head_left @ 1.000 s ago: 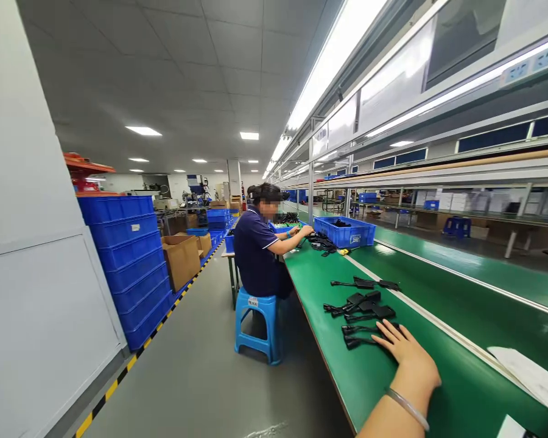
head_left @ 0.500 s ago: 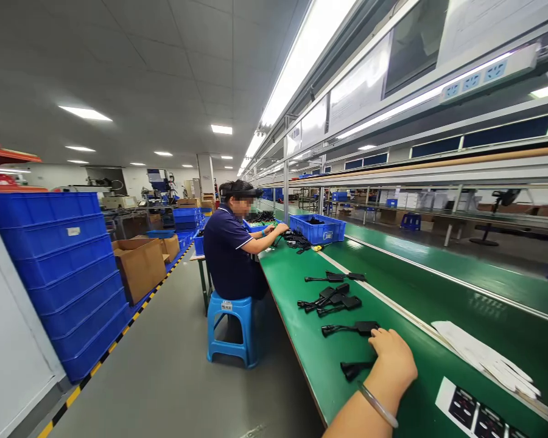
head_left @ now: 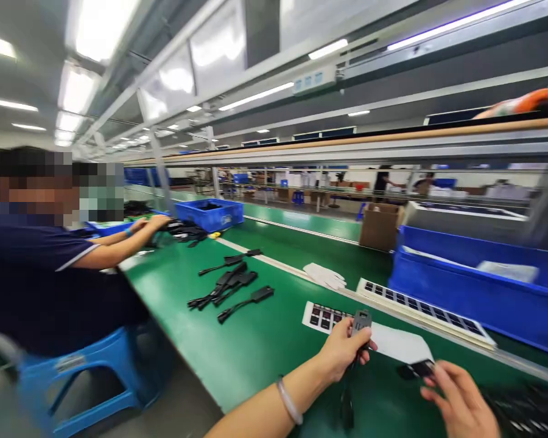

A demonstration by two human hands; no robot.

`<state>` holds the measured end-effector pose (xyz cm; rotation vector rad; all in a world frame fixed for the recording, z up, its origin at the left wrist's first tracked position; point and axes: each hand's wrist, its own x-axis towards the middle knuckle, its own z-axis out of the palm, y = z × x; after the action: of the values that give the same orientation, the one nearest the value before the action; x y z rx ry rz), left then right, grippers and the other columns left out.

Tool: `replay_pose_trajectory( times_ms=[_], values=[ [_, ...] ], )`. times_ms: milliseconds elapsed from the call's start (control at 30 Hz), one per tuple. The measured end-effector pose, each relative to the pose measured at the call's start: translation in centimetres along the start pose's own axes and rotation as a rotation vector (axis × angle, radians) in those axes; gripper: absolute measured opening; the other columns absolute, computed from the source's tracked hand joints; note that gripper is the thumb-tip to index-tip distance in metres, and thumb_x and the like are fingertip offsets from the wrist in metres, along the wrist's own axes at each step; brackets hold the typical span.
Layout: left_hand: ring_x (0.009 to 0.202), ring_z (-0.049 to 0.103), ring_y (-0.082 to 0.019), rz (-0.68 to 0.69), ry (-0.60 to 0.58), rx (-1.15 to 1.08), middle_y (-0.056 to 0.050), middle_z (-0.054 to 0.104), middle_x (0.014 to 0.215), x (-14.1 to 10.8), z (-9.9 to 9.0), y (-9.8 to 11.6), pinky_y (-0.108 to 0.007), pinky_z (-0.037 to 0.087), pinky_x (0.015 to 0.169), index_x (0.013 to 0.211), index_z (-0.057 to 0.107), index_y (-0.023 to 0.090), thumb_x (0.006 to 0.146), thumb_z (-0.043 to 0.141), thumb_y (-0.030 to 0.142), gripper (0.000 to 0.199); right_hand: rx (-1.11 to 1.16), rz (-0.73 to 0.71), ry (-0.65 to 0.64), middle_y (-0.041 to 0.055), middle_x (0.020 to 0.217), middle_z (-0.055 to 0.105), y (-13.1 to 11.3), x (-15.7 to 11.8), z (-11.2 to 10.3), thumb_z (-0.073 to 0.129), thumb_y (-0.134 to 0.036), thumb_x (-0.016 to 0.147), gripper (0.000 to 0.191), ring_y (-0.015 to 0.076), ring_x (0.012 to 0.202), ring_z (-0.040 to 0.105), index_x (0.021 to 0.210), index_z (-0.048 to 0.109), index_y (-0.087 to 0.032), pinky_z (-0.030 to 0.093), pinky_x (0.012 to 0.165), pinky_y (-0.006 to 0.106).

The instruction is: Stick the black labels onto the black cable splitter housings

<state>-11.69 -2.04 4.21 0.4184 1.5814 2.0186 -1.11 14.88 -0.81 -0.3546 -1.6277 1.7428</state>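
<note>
My left hand (head_left: 340, 353), with a bracelet at the wrist, is closed around a black cable adapter (head_left: 361, 321). The adapter's flat housing points up, and its short cable hangs down to a dark plug end. To the right, my right hand (head_left: 463, 395) pinches a small black label (head_left: 419, 368) between thumb and fingers, apart from the adapter. Behind my left hand lies a label sheet (head_left: 313, 315) with black labels, and its bare white part (head_left: 399, 342) extends to the right. Several similar adapters (head_left: 246, 302) rest on the green table to the left.
A co-worker (head_left: 41, 261) sits at the left on a blue stool (head_left: 86, 377), hands at a pile of black parts. White gloves (head_left: 324, 275), a strip of labels (head_left: 424, 310) and a large blue bin (head_left: 475, 286) line the far side. Dark parts (head_left: 525, 404) lie lower right.
The view has swung to the right. My left hand has lifted an adapter off the table. My right hand has come into view holding a label.
</note>
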Motion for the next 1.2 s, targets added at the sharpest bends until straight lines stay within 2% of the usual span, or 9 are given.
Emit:
replay_pose_trajectory(
  times_ms=[67, 133, 267, 400, 600, 733, 1033, 1200],
  values=[
    [0.051, 0.052, -0.006, -0.053, -0.118, -0.096, -0.005, 0.061, 0.083, -0.9, 1.4, -1.3, -0.019, 0.04, 0.049, 0.1, 0.044, 0.013, 0.063, 0.071, 0.05, 0.059, 0.035, 0.051, 0.011, 0.0011, 0.078, 0.053, -1.3, -0.5, 0.4, 0.071, -0.054, 0.069, 0.04, 0.0151, 0.063, 0.054, 0.086, 0.058, -0.021, 0.05, 0.05, 0.023],
    [0.057, 0.057, -0.009, -0.082, -0.195, -0.149, -0.005, 0.061, 0.087, -1.6, 2.1, -2.0, -0.021, 0.046, 0.055, 0.104, 0.045, 0.013, 0.058, 0.077, 0.043, 0.064, 0.054, 0.038, -0.007, -0.0003, 0.075, 0.05, -2.3, -0.6, 1.2, 0.068, -0.052, 0.073, 0.035, 0.0134, 0.06, 0.051, 0.084, 0.057, -0.021, 0.047, 0.049, 0.022],
    [0.067, 0.063, -0.013, -0.124, -0.3, -0.123, -0.005, 0.062, 0.086, -2.2, 2.1, -2.0, -0.026, 0.051, 0.065, 0.11, 0.047, 0.014, 0.061, 0.075, 0.027, 0.058, 0.039, -0.001, -0.04, -0.0016, 0.07, 0.046, -3.4, -0.6, 1.8, 0.061, -0.048, 0.08, 0.028, 0.0119, 0.053, 0.046, 0.083, 0.055, -0.021, 0.042, 0.046, 0.023],
    [0.073, 0.065, -0.016, -0.173, -0.384, -0.09, -0.006, 0.065, 0.084, -2.4, 2.1, -1.6, -0.027, 0.051, 0.069, 0.117, 0.046, 0.015, 0.06, 0.067, 0.013, 0.06, -0.039, -0.031, -0.075, -0.0023, 0.068, 0.046, -3.7, -0.9, 1.7, 0.062, -0.046, 0.08, 0.028, 0.0093, 0.047, 0.043, 0.08, 0.055, -0.019, 0.037, 0.044, 0.022],
    [0.077, 0.067, -0.019, -0.212, -0.455, -0.079, -0.009, 0.067, 0.088, -2.7, 2.3, -1.6, -0.031, 0.051, 0.074, 0.118, 0.043, 0.015, 0.059, 0.067, 0.009, 0.064, -0.131, -0.013, -0.139, -0.0007, 0.069, 0.05, -3.8, -1.1, 1.9, 0.064, -0.048, 0.078, 0.031, 0.0088, 0.047, 0.04, 0.08, 0.058, -0.018, 0.033, 0.04, 0.021],
    [0.078, 0.067, -0.02, -0.226, -0.497, -0.096, -0.009, 0.067, 0.088, -2.8, 2.3, -1.6, -0.032, 0.052, 0.076, 0.116, 0.044, 0.015, 0.061, 0.07, 0.011, 0.061, -0.164, -0.015, -0.141, 0.0013, 0.068, 0.052, -3.9, -1.2, 2.0, 0.067, -0.05, 0.075, 0.034, 0.0116, 0.053, 0.043, 0.078, 0.06, -0.017, 0.036, 0.041, 0.021],
    [0.079, 0.067, -0.02, -0.231, -0.52, -0.086, -0.01, 0.068, 0.088, -2.9, 2.4, -1.5, -0.032, 0.052, 0.075, 0.118, 0.043, 0.015, 0.061, 0.065, 0.007, 0.061, -0.176, 0.008, -0.131, 0.0015, 0.065, 0.056, -4.4, -1.3, 2.2, 0.069, -0.053, 0.071, 0.037, 0.0098, 0.047, 0.042, 0.076, 0.062, -0.016, 0.035, 0.04, 0.021],
    [0.075, 0.067, -0.019, -0.23, -0.514, -0.076, -0.01, 0.067, 0.089, -2.9, 2.4, -1.6, -0.03, 0.052, 0.073, 0.119, 0.042, 0.014, 0.066, 0.065, 0.012, 0.058, -0.174, 0.015, -0.118, 0.0017, 0.064, 0.055, -4.2, -1.4, 2.3, 0.069, -0.05, 0.071, 0.036, 0.0104, 0.048, 0.043, 0.077, 0.062, -0.016, 0.035, 0.04, 0.021]
  ],
)
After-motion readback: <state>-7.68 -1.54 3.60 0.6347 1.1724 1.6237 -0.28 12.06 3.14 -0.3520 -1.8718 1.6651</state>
